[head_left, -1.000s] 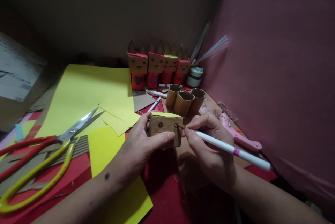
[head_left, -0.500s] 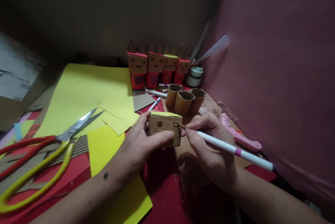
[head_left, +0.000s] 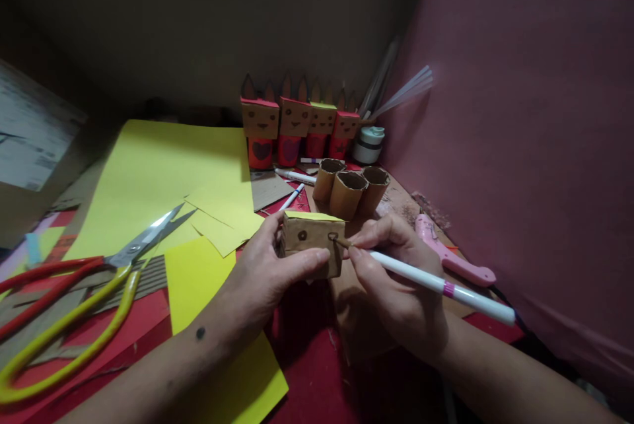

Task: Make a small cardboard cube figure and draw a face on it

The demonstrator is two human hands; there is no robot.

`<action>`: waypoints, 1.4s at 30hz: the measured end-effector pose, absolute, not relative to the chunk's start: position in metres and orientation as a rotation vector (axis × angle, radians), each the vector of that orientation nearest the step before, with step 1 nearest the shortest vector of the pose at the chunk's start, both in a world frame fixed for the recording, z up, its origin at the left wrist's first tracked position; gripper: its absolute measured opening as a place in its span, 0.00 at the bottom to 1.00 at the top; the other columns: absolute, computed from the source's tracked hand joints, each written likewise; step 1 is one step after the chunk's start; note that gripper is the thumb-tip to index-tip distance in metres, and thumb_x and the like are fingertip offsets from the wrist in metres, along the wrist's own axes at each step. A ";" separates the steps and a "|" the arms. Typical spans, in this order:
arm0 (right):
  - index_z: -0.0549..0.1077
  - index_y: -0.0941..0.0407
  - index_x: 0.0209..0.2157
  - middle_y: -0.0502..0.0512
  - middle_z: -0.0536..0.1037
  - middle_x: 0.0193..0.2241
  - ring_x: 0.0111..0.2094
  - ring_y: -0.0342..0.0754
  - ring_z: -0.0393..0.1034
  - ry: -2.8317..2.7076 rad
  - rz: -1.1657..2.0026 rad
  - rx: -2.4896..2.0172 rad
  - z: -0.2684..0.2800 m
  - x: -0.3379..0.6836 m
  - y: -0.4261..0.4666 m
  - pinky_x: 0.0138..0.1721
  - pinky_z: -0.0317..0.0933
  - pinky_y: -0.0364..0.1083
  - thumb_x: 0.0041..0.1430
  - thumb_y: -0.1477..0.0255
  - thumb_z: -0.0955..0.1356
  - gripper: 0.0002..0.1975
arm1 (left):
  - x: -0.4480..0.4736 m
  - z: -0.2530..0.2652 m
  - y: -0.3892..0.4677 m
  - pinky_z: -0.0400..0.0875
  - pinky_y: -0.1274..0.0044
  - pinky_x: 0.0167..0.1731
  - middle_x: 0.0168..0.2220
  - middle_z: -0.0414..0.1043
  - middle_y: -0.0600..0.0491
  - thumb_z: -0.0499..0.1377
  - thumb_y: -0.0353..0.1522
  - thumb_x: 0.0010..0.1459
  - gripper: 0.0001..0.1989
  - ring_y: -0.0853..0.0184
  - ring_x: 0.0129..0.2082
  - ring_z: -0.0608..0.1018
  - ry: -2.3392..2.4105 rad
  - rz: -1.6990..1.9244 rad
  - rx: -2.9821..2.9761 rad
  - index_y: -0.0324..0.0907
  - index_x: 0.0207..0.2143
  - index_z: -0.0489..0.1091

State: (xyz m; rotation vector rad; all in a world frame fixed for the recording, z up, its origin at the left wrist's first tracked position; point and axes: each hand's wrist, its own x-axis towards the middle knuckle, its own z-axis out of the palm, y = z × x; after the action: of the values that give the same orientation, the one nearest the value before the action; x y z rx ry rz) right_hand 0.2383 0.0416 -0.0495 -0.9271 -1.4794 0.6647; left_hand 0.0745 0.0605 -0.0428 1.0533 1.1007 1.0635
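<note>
For a clean dark ring [head_left: 333, 236], the left hand [head_left: 265, 272], half-curled around the small brown oblong cardboard box [head_left: 317, 227] near the round brown cardboard tubes [head_left: 347, 197], should brace firmly while the right hand [head_left: 399, 295], pinched on the slim white marker [head_left: 421, 273], steers lightly.

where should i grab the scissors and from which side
Probably by the yellow handle, from the near left side: the scissors lie slightly open, their blades pointing away from the person, the wide loop towards them.
</note>
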 end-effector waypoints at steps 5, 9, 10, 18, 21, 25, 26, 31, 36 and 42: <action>0.67 0.53 0.30 0.46 0.69 0.24 0.23 0.41 0.63 -1.452 0.678 -0.936 -0.048 0.236 0.042 0.22 0.54 0.43 0.56 0.77 0.68 0.06 | 0.076 -0.041 0.059 0.73 0.62 0.47 0.45 0.81 0.46 0.73 0.38 0.44 0.31 0.49 0.47 0.81 1.076 1.065 1.021 0.43 0.51 0.70; 0.67 0.53 0.30 0.43 0.67 0.22 0.20 0.39 0.59 -1.451 0.675 -0.920 -0.046 0.235 0.042 0.21 0.53 0.42 0.55 0.78 0.68 0.06 | 0.077 -0.041 0.059 0.73 0.61 0.47 0.45 0.81 0.46 0.72 0.37 0.45 0.31 0.49 0.48 0.80 1.051 1.059 0.996 0.43 0.52 0.70; 0.67 0.53 0.30 0.43 0.67 0.22 0.20 0.39 0.59 -1.449 0.675 -0.916 -0.045 0.235 0.042 0.21 0.53 0.42 0.55 0.78 0.68 0.06 | 0.076 -0.040 0.059 0.73 0.61 0.47 0.45 0.81 0.46 0.73 0.37 0.45 0.31 0.48 0.48 0.80 1.055 1.057 1.005 0.43 0.52 0.70; 0.68 0.53 0.31 0.41 0.64 0.19 0.17 0.38 0.57 -1.431 0.712 -0.924 -0.046 0.234 0.041 0.17 0.50 0.41 0.57 0.77 0.68 0.06 | 0.077 -0.040 0.059 0.73 0.61 0.46 0.42 0.81 0.46 0.72 0.38 0.45 0.29 0.48 0.45 0.81 1.074 1.061 1.060 0.42 0.49 0.71; 0.68 0.53 0.29 0.42 0.65 0.19 0.17 0.38 0.58 -1.417 0.703 -0.933 -0.045 0.233 0.040 0.18 0.52 0.41 0.56 0.77 0.69 0.06 | 0.077 -0.039 0.059 0.73 0.61 0.46 0.44 0.81 0.44 0.73 0.38 0.44 0.30 0.48 0.45 0.81 1.078 1.070 1.042 0.41 0.50 0.71; 0.68 0.53 0.28 0.43 0.68 0.21 0.18 0.38 0.59 -1.429 0.675 -0.904 -0.042 0.232 0.041 0.18 0.53 0.41 0.54 0.78 0.69 0.06 | 0.077 -0.039 0.059 0.73 0.60 0.47 0.46 0.80 0.44 0.73 0.38 0.43 0.33 0.47 0.48 0.81 1.089 1.056 1.018 0.43 0.52 0.70; 0.68 0.53 0.28 0.43 0.68 0.22 0.18 0.38 0.59 -1.436 0.667 -0.896 -0.042 0.232 0.042 0.18 0.53 0.41 0.54 0.78 0.69 0.07 | 0.077 -0.040 0.060 0.73 0.60 0.47 0.46 0.80 0.44 0.73 0.38 0.43 0.33 0.47 0.48 0.80 1.087 1.053 1.022 0.43 0.52 0.70; 0.66 0.53 0.29 0.44 0.67 0.22 0.20 0.39 0.59 -1.470 0.654 -0.897 -0.045 0.235 0.042 0.20 0.54 0.41 0.54 0.79 0.68 0.07 | 0.076 -0.040 0.059 0.73 0.61 0.46 0.44 0.81 0.45 0.72 0.38 0.44 0.30 0.47 0.47 0.81 1.083 1.047 1.031 0.43 0.51 0.71; 0.67 0.53 0.31 0.44 0.68 0.24 0.22 0.40 0.60 -1.496 0.661 -0.924 -0.051 0.239 0.042 0.23 0.54 0.43 0.57 0.78 0.67 0.07 | 0.075 -0.041 0.059 0.73 0.61 0.47 0.46 0.80 0.46 0.73 0.39 0.44 0.31 0.48 0.48 0.80 1.093 1.044 1.032 0.44 0.51 0.71; 0.66 0.53 0.30 0.46 0.69 0.24 0.24 0.42 0.62 -1.489 0.648 -0.932 -0.050 0.238 0.042 0.25 0.56 0.44 0.56 0.78 0.67 0.07 | 0.075 -0.042 0.060 0.73 0.61 0.47 0.46 0.80 0.47 0.72 0.39 0.45 0.30 0.49 0.48 0.80 1.110 1.031 1.045 0.44 0.51 0.70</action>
State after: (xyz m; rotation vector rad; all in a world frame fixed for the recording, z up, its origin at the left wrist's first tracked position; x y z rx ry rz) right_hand 0.2381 0.0421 -0.0500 -0.9318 -1.4893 0.6478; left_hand 0.0745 0.0597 -0.0415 1.0455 1.1097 1.0315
